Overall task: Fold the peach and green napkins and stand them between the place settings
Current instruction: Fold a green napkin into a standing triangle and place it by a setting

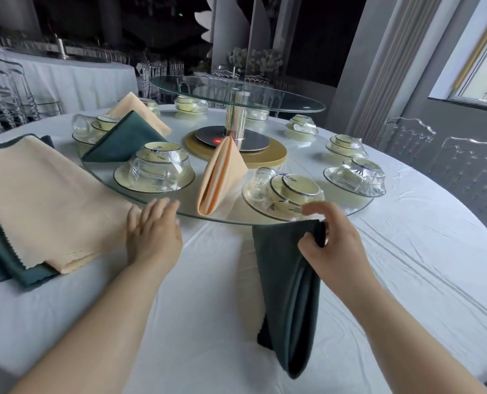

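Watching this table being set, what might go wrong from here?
1. The right hand pinches the folded green napkin right beside the nearest place setting; raising the cloth may bump that setting.
2. The standing peach napkin looks easy to topple if brushed.
3. The left hand lies at the edge of the glass turntable; a nudge might turn it.

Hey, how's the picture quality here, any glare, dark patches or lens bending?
Head view: daylight from the bright window at right lights the white tablecloth evenly; the background is nearly black; the wide lens bows the grey pillars; the round glass turntable shows soft reflections, no harsh glare; the dark green folded napkin looks sharp.
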Demonstrator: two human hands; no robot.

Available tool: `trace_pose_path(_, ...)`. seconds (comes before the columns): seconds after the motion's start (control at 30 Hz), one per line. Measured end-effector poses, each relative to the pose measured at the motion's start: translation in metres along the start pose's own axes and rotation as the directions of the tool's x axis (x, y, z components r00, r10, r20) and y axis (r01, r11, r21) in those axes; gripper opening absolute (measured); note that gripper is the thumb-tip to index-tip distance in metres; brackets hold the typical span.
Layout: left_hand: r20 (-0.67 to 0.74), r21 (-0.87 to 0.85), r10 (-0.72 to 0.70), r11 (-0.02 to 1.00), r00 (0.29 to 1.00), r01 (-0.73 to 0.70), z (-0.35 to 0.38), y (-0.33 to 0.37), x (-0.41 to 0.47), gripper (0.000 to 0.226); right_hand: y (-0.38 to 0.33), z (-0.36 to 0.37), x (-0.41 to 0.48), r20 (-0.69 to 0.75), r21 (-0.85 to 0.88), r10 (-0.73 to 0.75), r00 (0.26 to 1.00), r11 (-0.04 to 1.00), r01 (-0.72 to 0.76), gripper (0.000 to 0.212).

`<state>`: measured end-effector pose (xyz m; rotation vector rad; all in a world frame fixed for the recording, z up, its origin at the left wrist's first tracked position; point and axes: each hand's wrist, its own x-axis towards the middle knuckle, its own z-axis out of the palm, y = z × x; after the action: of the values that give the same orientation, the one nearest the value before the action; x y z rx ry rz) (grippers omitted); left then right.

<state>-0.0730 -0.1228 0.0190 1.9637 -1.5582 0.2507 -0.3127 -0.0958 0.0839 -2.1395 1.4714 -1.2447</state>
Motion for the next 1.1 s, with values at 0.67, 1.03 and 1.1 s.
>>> trace_pose_path(0.67, 0.429, 0.020, 0.229, 0.965, 0.874, -0.263, 0.010, 0.027, -0.010, 0.053, 0.012, -0.028, -0.011, -0.084, -0.210, 0.260, 0.962, 0.939, -0.273, 0.037)
trace_pose_path(1.03, 0.386, -0.091, 0.423, 0.902, 0.820, -0.422, 0.018, 0.051, -0.019, 0.079, 0.025, -0.080, 0.037, -0.288, -0.154, 0.129, 0.949, 0.972, -0.178, 0.028)
trace_pose_path(1.1, 0.362, -0.041, 0.385, 0.916, 0.849, -0.398, 0.027, 0.044, -0.017, 0.101, 0.031, -0.072, 0.057, -0.293, -0.171, 0.130, 0.947, 0.968, -0.186, 0.021)
